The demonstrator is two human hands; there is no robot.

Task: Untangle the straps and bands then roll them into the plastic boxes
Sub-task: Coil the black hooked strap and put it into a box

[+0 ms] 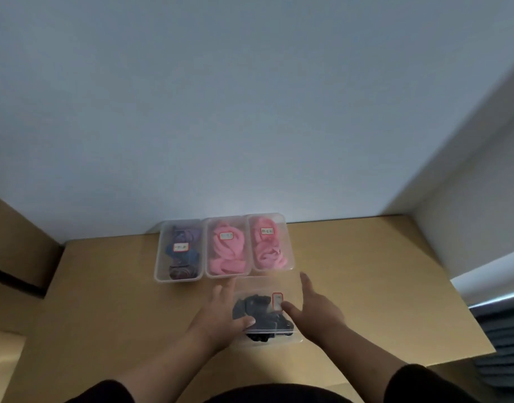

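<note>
Holding the near plastic box (267, 289) of dark straps (254, 311) steady on the worktop (366, 286): left hand (220, 312) and right hand (316, 309), fingers clamped on its sides, likely aligning it with three filled boxes (223, 247) behind.

A plain pale wall (220, 97) fills the upper view, bluish-grey in soft, dim light. Below it runs a light wooden table (366, 286), its far edge tight against the wall. At right a white wall corner (468, 170) juts forward beside the table's far right corner. At left stands a tan cabinet side (14, 242) with a dark horizontal gap.
</note>
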